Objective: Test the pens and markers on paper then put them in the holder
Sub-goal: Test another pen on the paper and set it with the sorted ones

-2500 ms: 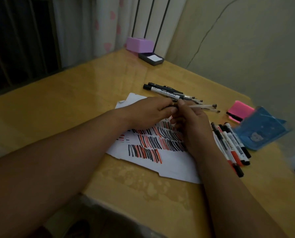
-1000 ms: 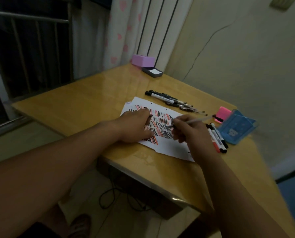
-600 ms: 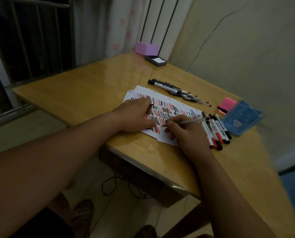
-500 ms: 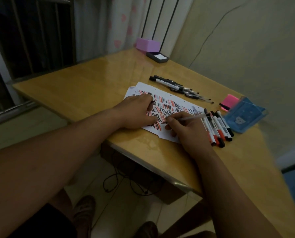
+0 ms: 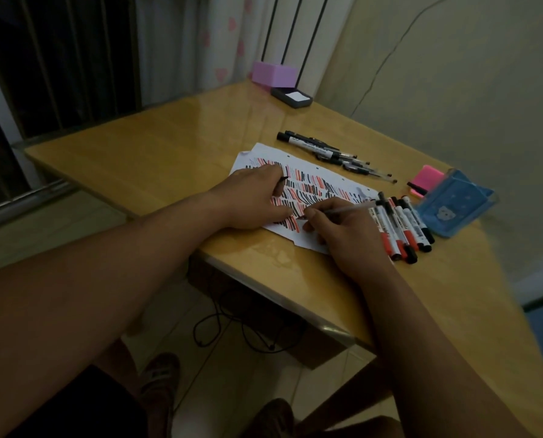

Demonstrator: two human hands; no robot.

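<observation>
A white paper (image 5: 308, 241) covered in red and black strokes lies near the table's front edge. My left hand (image 5: 257, 199) rests on the paper's left part and pinches a small dark pen cap (image 5: 284, 178) between its fingers. My right hand (image 5: 342, 230) grips a clear pen (image 5: 350, 209) with its tip down on the paper's near edge. Several red and black markers (image 5: 402, 226) lie side by side just right of that hand. More pens and a marker (image 5: 322, 151) lie behind the paper. A blue holder (image 5: 453, 205) lies flat at the right.
A pink block (image 5: 426, 181) lies against the blue holder. A pink box (image 5: 273, 72) and a dark pad (image 5: 292, 98) stand at the table's far corner by the wall. The table's front edge (image 5: 295, 306) is close below my hands, with a cable on the floor underneath.
My hands were together on the pen 2.5 s ago. Since then the left hand has settled on the paper with the cap and the right hand has brought the pen tip to the paper's near edge.
</observation>
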